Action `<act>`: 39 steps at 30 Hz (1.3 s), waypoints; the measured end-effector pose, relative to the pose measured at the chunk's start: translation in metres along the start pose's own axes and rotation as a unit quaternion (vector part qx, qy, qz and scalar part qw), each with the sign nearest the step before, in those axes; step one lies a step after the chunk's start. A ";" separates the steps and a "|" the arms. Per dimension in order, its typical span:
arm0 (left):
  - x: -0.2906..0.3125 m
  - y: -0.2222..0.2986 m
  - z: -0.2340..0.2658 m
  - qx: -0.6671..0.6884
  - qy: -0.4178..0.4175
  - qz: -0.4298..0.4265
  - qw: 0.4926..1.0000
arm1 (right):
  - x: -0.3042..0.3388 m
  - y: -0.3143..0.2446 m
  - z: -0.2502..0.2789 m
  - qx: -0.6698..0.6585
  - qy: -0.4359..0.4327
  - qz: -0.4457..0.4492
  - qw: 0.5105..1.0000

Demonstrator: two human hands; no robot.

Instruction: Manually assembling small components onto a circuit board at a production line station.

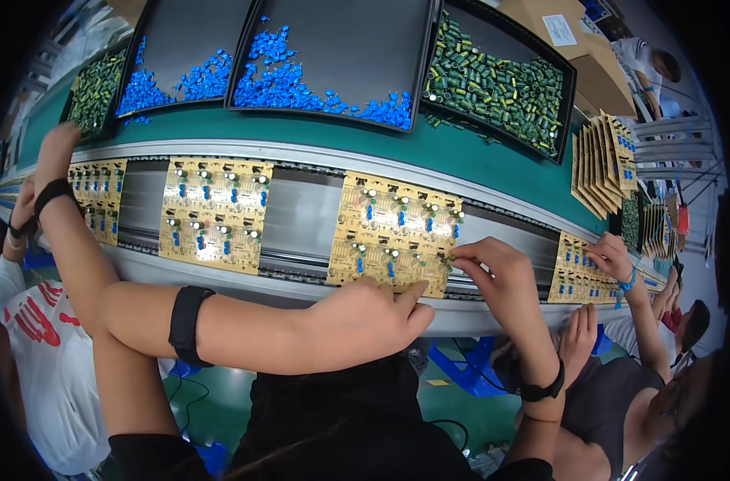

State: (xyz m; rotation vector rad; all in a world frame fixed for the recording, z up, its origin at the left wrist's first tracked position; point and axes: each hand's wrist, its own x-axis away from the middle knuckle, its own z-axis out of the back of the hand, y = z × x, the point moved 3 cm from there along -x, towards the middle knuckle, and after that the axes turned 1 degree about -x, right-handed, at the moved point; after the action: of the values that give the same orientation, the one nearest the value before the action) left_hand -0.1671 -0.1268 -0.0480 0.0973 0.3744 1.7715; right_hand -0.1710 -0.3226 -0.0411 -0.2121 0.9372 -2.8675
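Head view: yellow circuit board panel [397, 234] lies on the conveyor rail [301, 215], long axis across it. Left hand [365, 321] rests loosely curled at the panel's near edge. Right hand [493, 268] pinches at its near right corner, possibly a small component; too small to tell.

Grey conveyor [301, 215] carrying yellow circuit boards [394, 232], green bench [461, 156] behind holding black component trays [333, 48]
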 end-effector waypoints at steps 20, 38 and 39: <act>0.004 0.002 0.000 -0.002 0.004 0.036 0.999 | -0.001 -0.008 -0.003 0.057 0.002 0.057 0.997; 0.009 -0.006 0.004 0.008 0.010 0.029 0.999 | -0.016 -0.036 -0.002 0.277 -0.091 0.145 0.946; 0.010 -0.011 0.008 0.003 0.009 0.024 1.000 | -0.018 -0.033 0.002 0.249 -0.122 0.139 0.951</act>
State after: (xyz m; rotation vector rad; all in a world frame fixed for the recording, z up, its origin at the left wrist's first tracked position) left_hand -0.1574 -0.1141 -0.0455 0.0957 0.3933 1.8197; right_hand -0.1550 -0.2943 -0.0211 -0.3394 0.1676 -2.6257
